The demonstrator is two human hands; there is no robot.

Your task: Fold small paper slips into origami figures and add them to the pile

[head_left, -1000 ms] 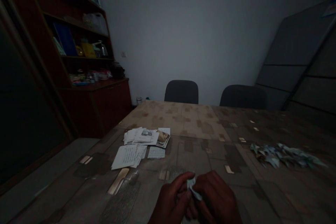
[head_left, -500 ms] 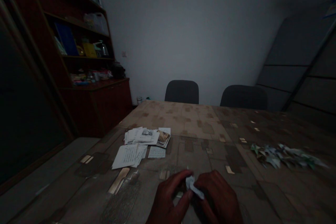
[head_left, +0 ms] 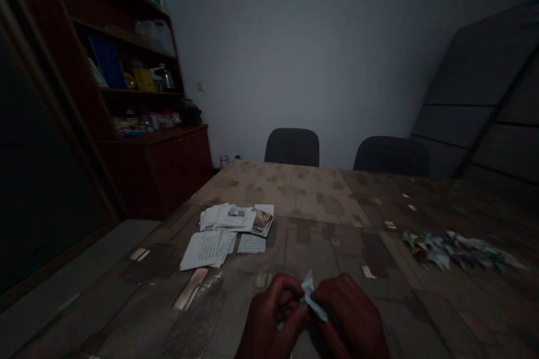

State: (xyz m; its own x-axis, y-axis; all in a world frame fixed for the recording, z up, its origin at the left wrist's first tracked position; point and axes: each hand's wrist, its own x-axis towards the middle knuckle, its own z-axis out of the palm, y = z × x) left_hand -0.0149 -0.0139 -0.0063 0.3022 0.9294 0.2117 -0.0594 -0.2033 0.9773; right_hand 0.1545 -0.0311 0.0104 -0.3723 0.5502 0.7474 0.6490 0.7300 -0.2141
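Above the table (head_left: 295, 193), at lower centre of the frame, the left hand (head_left: 273, 314) and right hand (head_left: 351, 311) together pinch a folded paper (head_left: 309, 283), apparently mid-shaping, with careful creasing called for next.

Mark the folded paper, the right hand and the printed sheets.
Folded paper (head_left: 308, 287), head view: its pale upper flap.
Right hand (head_left: 350, 308), head view: back of the hand.
Printed sheets (head_left: 231, 224), head view: top sheet of the farther heap.
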